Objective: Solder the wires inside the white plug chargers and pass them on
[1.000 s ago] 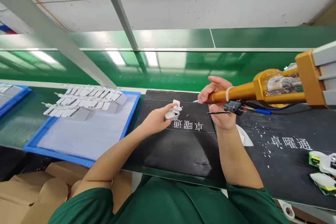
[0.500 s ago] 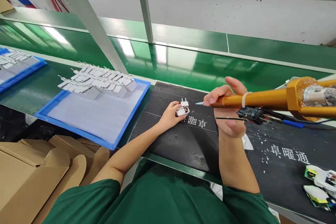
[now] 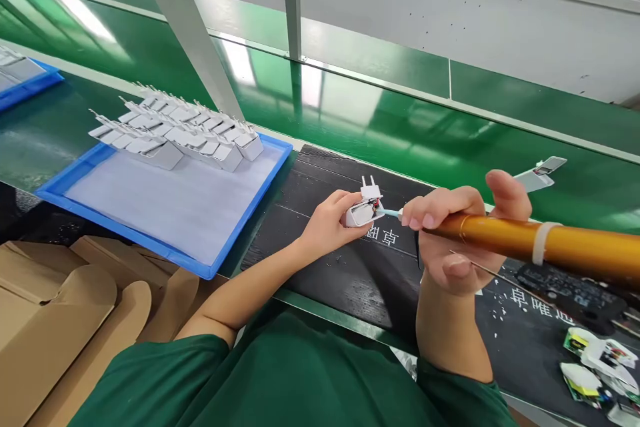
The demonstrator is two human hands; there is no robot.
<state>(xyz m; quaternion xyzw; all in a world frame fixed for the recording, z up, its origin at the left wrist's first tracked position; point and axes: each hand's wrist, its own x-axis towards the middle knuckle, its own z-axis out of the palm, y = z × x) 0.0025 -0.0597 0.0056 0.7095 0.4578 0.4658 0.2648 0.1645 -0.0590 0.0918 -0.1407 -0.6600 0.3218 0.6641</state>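
Observation:
My left hand (image 3: 331, 225) is closed around a small white plug charger housing (image 3: 360, 215), held just over a black mat (image 3: 320, 280). Its cover piece with two metal pins is flipped up, and red and dark parts show inside. My right hand (image 3: 445, 263) is wrapped round the orange metal barrel of a glue dispenser (image 3: 595, 250). The dispenser's thin pale-blue nozzle (image 3: 389, 212) reaches the opening on the right side of the housing. Whether glue comes out cannot be made out. Below the barrel a black switch (image 3: 565, 290) is attached.
Rows of white plug chargers (image 3: 195, 130) stand in a blue-rimmed tray (image 3: 213, 267) at left; part of another tray (image 3: 30, 90) lies beyond. Another open charger (image 3: 537, 177) sits at right. Circuit boards (image 3: 580, 383) lie front right. Cardboard boxes (image 3: 55, 320) are below left. A post (image 3: 185, 20) rises behind.
My right hand has brought the dispenser's nozzle to the housing, where a gap stood before. My left hand has shifted slightly right and tilted the housing. The view has moved closer.

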